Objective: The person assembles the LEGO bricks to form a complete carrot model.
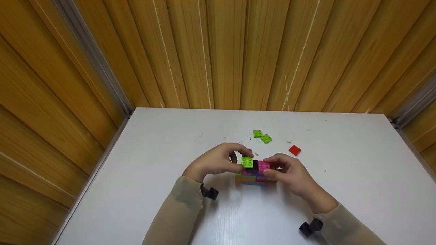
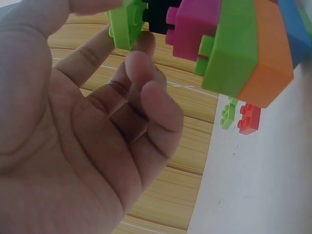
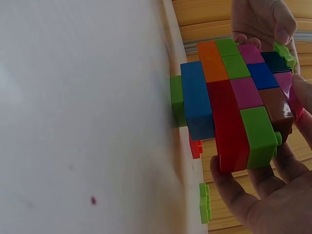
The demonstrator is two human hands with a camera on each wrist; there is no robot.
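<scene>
A wall of stacked toy building bricks (image 1: 255, 179) in orange, red, blue, green and other colours stands upright on the table between the hands. My left hand (image 1: 218, 160) pinches a light green brick (image 1: 247, 162) between thumb and index finger at the wall's top left; the other fingers are bent and free of it in the left wrist view. Beside a black brick (image 3: 276, 62), a pink brick (image 1: 263, 165) sits on top at the right. My right hand (image 1: 293, 173) pinches this pink brick with thumb and index finger, while its other fingers touch the wall's right end.
Two loose light green bricks (image 1: 257, 133) lie behind the wall on the white table (image 1: 153, 163). A red square piece (image 1: 294, 150) lies to their right. Another red brick (image 2: 249, 118) is just behind the wall. Wood-patterned panels (image 1: 224, 54) border the table's back and sides.
</scene>
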